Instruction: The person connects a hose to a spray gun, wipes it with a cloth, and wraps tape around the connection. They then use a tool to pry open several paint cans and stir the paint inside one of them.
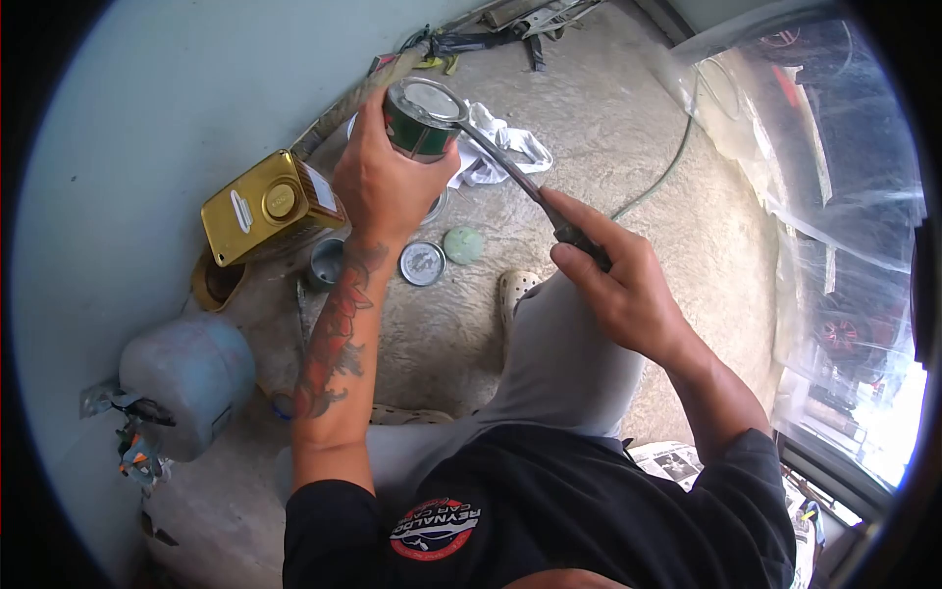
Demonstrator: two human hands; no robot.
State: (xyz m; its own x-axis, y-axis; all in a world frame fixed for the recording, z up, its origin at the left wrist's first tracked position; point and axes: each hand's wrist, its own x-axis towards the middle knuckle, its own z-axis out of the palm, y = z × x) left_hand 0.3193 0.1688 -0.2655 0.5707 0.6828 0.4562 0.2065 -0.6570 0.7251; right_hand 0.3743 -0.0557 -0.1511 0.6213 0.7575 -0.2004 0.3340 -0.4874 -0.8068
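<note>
My left hand [378, 191] is wrapped round a small green paint can [420, 135] with a silver metal lid, raised above the floor. In my right hand [628, 285] is a long metal tool [505, 165] with a dark handle, whose exact kind I cannot make out. The tool's far end meets the rim of the can's lid on its right side. The lid sits on the can. Below the can, a white cloth [505, 147] lies crumpled on the floor.
A gold rectangular tin [265, 208] stands tilted by the wall at left, near a small open can [327, 261]. A round metal lid [422, 264] and a pale green disc [464, 244] lie on the floor. A grey-blue tank [186, 378], a hose [672, 165] and plastic sheeting [756, 128] flank me.
</note>
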